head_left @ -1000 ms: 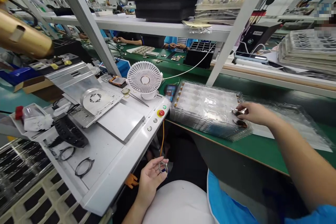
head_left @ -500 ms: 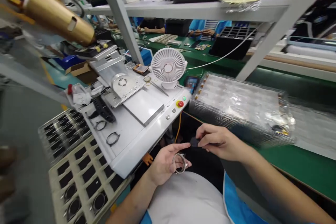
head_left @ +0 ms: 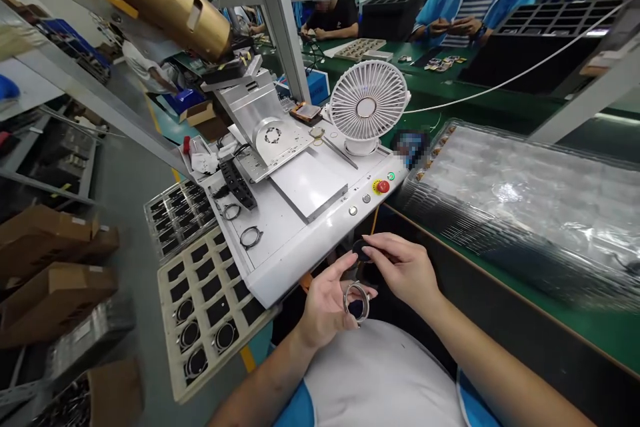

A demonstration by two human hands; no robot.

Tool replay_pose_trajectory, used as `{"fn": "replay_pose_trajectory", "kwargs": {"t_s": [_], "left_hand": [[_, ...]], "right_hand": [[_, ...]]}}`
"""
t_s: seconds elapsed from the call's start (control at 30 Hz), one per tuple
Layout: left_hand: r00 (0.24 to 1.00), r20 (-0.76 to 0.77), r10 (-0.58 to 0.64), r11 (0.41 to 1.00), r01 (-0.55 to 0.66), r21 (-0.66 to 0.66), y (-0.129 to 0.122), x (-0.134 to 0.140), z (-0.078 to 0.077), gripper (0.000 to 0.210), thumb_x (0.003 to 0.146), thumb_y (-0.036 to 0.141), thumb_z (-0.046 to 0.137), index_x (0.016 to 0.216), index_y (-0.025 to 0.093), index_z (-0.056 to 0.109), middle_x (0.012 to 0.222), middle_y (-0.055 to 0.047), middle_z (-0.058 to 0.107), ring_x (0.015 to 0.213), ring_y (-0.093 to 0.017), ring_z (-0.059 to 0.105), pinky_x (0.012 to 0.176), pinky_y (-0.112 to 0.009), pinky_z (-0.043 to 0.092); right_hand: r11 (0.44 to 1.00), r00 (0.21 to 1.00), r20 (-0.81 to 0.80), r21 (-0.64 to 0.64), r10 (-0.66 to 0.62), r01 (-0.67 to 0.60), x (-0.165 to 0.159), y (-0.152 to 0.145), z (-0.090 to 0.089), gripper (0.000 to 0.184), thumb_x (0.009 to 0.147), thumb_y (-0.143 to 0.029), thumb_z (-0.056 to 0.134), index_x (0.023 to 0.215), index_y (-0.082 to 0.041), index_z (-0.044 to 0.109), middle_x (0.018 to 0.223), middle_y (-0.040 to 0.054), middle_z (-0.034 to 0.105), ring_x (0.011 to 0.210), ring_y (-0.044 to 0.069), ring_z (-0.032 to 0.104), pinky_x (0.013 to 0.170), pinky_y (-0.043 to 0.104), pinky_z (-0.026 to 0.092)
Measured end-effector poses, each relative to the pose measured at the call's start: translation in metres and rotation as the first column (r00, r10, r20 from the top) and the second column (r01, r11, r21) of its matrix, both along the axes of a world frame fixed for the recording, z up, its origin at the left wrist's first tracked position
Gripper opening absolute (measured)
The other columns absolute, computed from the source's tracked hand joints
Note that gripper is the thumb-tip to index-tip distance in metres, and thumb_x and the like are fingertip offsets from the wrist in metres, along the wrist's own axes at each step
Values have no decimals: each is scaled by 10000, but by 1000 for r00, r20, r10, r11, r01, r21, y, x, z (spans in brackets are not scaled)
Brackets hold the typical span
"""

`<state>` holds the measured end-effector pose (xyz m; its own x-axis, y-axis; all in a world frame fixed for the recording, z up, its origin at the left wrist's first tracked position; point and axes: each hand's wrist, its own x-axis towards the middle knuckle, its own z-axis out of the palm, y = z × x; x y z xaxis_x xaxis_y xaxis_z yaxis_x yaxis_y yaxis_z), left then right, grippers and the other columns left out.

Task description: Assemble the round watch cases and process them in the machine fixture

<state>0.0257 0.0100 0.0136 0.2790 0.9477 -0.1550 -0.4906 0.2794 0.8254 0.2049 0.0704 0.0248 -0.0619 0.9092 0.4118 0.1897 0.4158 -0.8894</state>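
Note:
My left hand [head_left: 323,303] is closed around a silver watch case [head_left: 367,305], an open ring held upright near my lap. Its index finger reaches up to the edge of a dark round disc [head_left: 359,251], which looks like a watch glass. Thumb and fingers of my right hand [head_left: 406,272] pinch this disc from the right, just above the case and apart from it. More ring-shaped watch cases with dark round centres, such as one watch case [head_left: 225,335], lie in the beige tray [head_left: 176,373] at lower left.
A white machine bench [head_left: 295,250] stands ahead, carrying a fan [head_left: 367,107], a red stop button [head_left: 383,187] and two loose rings. A gold cylinder [head_left: 175,7] overhangs it. Plastic-wrapped trays [head_left: 520,180] lie on the green table at right. Co-workers sit across; cardboard boxes [head_left: 50,233] stand left.
My view has swung left, bringing the boxes into sight. The disc has moved from the upper right of the watch case to almost straight above it, still between my right fingers.

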Motion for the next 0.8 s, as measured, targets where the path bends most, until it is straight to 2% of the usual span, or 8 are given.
{"fn": "replay_pose_trajectory", "kwargs": {"t_s": [0.13,0.3,0.4,0.5,0.63,0.7,0.73,0.8], "left_hand": [[999,-1,-50,998,50,49,0,-1,-6,1122,498,554,996,1487,255,557,1316,-186,699,991,-308,762,858,-372,589],[998,25,-66,985,61,163,-1,-2,-11,1071,539,508,999,1480,250,558,1418,-195,631,1013,-293,765,868,-362,601],[994,88,-62,986,47,160,0,-2,-12,1055,546,469,1008,1481,283,555,1506,-182,559,996,-254,770,827,-304,599],[988,145,-49,994,34,104,4,-6,-10,1003,545,474,1007,1444,304,596,1541,-156,521,947,-220,776,847,-300,600],[978,175,-111,994,109,25,11,-14,-5,892,530,385,1026,1340,228,685,1256,-132,714,931,-243,785,846,-307,596],[982,171,-78,997,80,-6,15,-17,-4,851,545,354,1023,1314,194,696,1090,-113,770,948,-247,783,866,-310,587],[985,167,-39,999,43,-17,16,-18,-4,841,558,357,1017,1313,180,692,1034,-108,784,953,-243,782,880,-312,581],[989,146,38,999,-34,-29,19,-19,-3,835,579,370,1006,1318,156,682,973,-109,799,958,-238,780,908,-320,569]], "right_hand": [[988,1000,16,151,-10,8,5,2,7,156,919,-165,716,965,-281,810,954,52,783,839,238,760,735,375,665],[996,995,77,50,68,-72,8,7,10,274,943,-174,690,1195,-250,766,967,64,744,776,194,723,604,288,613],[983,984,131,123,122,-138,9,11,11,238,948,-135,679,1135,-239,783,993,72,732,836,189,727,662,271,610],[957,973,166,214,162,-196,10,11,11,188,947,-99,671,1032,-226,781,996,75,726,836,176,731,674,248,605],[918,925,262,217,274,-333,11,11,14,134,973,-111,622,947,-200,719,1007,88,702,795,158,712,640,233,573],[912,893,320,156,316,-378,8,19,19,123,980,-147,597,897,-195,674,1038,102,693,825,174,703,681,266,569],[926,892,332,110,308,-361,6,27,23,118,976,-174,599,872,-195,649,1012,102,694,817,183,696,689,285,564],[971,929,280,-54,240,-234,-4,50,31,148,964,-234,620,822,-199,592,852,75,692,705,181,662,631,290,534]]}}
